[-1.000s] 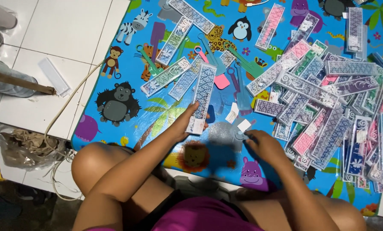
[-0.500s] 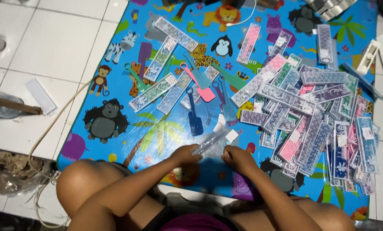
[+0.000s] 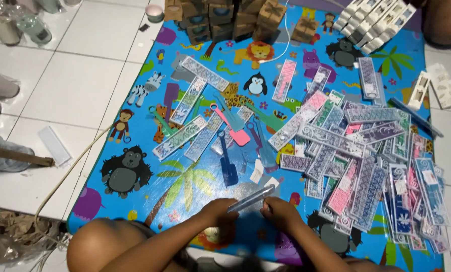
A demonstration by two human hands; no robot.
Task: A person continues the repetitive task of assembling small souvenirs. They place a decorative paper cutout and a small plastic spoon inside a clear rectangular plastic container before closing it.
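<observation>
Holding a clear, narrow plastic sleeve (image 3: 251,198) between both hands above the blue animal-print play mat (image 3: 135,211): left hand (image 3: 219,209) pinches its near end, right hand (image 3: 281,211) closed on the middle. A second ago the hands lay spread and apart on the mat; they have since drawn together and lifted the sleeve, so one piece is now in hand. Heap of patterned flat packets (image 3: 366,166) lies to the right of the sleeve, dark blue plastic comb (image 3: 228,171) just beyond it, brown gift boxes (image 3: 220,15) at the mat's far edge
</observation>
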